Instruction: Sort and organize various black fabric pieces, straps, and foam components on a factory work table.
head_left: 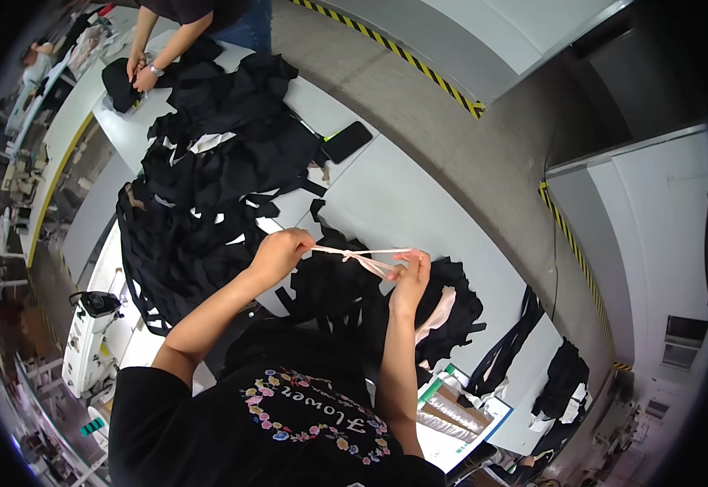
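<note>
My left hand [279, 252] pinches one end of a thin pale pink strap [356, 257], and my right hand [412, 272] grips the other end. The strap is stretched taut between them above the white table [403, 203]. Under my hands lies a heap of black fabric pieces [330, 292] with a pale pink piece [443, 312] showing at its right side.
A large pile of black fabric strips [208, 178] covers the table's left part. A black phone [346, 141] lies beyond it. Another person's hands [139, 69] work on black cloth at the far end. A white sewing machine [90, 341] stands at lower left. Cardboard boxes [459, 410] sit at my right.
</note>
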Motion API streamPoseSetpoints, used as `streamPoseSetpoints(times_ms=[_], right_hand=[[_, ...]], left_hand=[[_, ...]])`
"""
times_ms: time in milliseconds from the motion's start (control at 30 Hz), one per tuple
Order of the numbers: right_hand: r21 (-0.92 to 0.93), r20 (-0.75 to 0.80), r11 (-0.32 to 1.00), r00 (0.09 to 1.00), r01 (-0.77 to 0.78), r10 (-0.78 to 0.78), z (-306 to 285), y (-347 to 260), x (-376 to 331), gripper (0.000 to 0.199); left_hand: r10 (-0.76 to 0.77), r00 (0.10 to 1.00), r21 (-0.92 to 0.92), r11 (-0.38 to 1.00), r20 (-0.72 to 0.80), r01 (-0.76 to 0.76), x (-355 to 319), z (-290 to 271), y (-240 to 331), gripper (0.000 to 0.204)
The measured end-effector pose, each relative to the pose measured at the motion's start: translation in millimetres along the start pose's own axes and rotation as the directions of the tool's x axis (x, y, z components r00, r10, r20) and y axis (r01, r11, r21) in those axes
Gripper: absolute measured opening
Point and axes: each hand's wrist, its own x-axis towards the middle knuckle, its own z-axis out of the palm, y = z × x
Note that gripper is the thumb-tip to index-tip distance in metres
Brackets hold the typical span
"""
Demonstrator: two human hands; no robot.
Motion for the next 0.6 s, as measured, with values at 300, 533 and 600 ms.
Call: streamPoseSetpoints(times_ms=[300, 533, 600], right_hand=[[0.558, 0.114, 0.793, 0.969, -0.244, 0.218, -5.7, 33.1, 8.3, 0.008], [0.636, 0.314, 0.701, 0.938, -0.322, 0.146, -4.6, 42.6, 0.0, 0.019], [0.499, 0.295, 0.809, 0.938, -0.312, 0.179, 20.1, 27.9, -12.5, 0.019]], left_hand=[[0.004, 0.991, 0.273, 0.962, -0.131, 0.032, -21.3, 10.2, -53.2, 0.008], [-0.119, 0.992, 0.346, 0.929, -0.045, 0.127, -43.1, 18.5, -58.8, 0.014], [-0.138, 0.990, 0.155, 0.979, 0.004, 0.136, -55.8, 28.7, -69.8, 0.016]])
